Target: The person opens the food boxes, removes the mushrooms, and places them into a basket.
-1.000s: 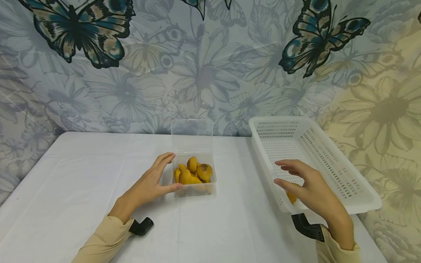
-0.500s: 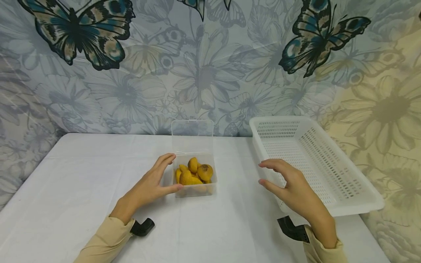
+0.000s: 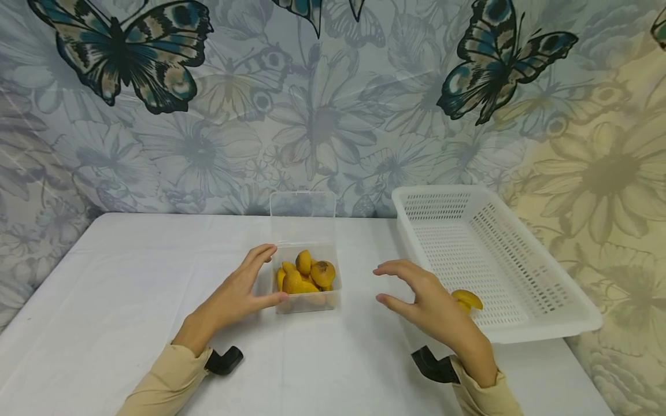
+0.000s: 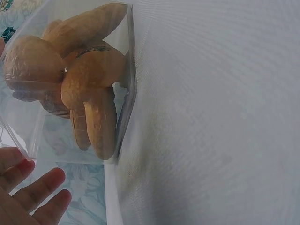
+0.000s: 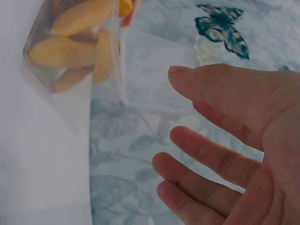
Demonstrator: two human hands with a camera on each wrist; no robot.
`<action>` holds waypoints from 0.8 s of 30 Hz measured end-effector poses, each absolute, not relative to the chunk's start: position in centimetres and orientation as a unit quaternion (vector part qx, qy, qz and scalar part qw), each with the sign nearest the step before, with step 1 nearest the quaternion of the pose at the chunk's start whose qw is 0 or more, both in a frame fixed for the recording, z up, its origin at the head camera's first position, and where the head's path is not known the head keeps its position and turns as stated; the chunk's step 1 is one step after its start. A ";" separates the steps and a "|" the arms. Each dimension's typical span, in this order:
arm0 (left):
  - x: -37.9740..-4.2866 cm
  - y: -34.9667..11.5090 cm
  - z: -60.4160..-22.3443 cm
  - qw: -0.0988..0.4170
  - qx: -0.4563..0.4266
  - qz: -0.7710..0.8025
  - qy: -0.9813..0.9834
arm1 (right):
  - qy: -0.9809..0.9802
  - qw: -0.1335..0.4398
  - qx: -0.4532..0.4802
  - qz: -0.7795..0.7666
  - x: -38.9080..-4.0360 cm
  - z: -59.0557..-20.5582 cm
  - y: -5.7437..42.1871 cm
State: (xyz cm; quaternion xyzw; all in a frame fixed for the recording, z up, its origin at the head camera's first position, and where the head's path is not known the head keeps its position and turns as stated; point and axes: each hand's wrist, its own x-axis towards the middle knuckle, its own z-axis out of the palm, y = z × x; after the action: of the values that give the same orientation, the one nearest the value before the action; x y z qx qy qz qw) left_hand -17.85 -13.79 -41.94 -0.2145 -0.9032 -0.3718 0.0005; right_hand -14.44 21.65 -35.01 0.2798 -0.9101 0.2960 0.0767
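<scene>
A clear plastic box (image 3: pixel 333 303) with its lid up stands mid-table, holding several yellow mushrooms (image 3: pixel 299 282). My left hand (image 3: pixel 231 294) rests at the box's left side, fingers by the left rim and thumb by the front corner; in the left wrist view its fingertips (image 4: pixel 56 176) lie spread beside the clear wall. My right hand (image 3: pixel 429 300) is in the air between box and basket, thumb and fingers apart, with nothing in it. Behind that hand, a yellow mushroom (image 3: pixel 467 298) lies in the white basket (image 3: pixel 546 335), partly hidden by the hand.
The perforated basket takes up the table's right side. The transparent lid (image 3: pixel 303 216) stands upright at the box's back. White cloth (image 3: pixel 130 277) covers the table, and a butterfly-printed curtain (image 3: pixel 322 115) hangs right behind it.
My right hand has moved left, out of the basket and toward the box, with nothing in it. The mushroom in the basket shows more now. My left hand has stayed beside the box.
</scene>
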 end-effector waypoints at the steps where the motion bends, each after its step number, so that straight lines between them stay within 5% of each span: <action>1: -17.8 -13.8 -41.9 0.000 -0.215 -0.372 -0.903 | -0.910 0.070 0.280 0.297 -14.5 -35.0 21.3; 24: -17.9 -13.9 -42.0 -0.004 -0.214 -0.379 -0.900 | -0.865 0.012 0.352 0.358 -17.5 -36.0 14.3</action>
State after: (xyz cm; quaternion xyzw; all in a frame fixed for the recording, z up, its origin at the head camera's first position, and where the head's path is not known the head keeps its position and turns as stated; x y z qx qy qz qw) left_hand -17.86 -13.94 -42.03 -0.2143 -0.9002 -0.3791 -0.0038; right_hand -17.52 14.29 -36.01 0.3522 -0.8648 0.3578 0.0118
